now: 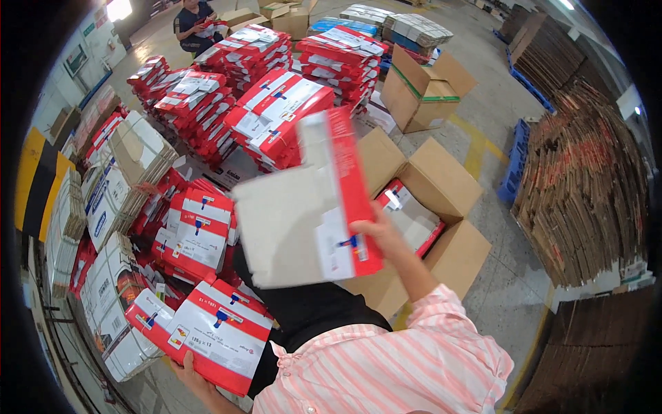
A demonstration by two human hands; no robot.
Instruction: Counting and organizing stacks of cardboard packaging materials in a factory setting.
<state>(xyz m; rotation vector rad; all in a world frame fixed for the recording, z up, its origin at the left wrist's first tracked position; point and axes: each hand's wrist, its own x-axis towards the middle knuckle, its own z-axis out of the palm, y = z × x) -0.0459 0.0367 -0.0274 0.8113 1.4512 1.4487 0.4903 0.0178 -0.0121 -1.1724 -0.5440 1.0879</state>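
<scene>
My right hand [378, 231] is closed on the red and white edge of a flattened carton [283, 221], raised in front of me with its plain grey side mostly showing. Low on the left, my left hand [187, 375] grips the lower edge of some red and white folded cartons [224, 331], printed side up near my lap. Just beyond my right hand stands an open brown cardboard box [445, 176] with its flaps spread. Inside it lie more flat red and grey cartons [414, 214]. The raised carton hides part of this box.
Tied stacks of red and white flat cartons [279, 114] fill the floor ahead and left. White bundles [114, 196] stand at far left. Another open box [420, 93] is farther back. Brown flattened cardboard [583, 186] is piled at right beside a blue pallet [514, 162]. A person [195, 27] sits at the back.
</scene>
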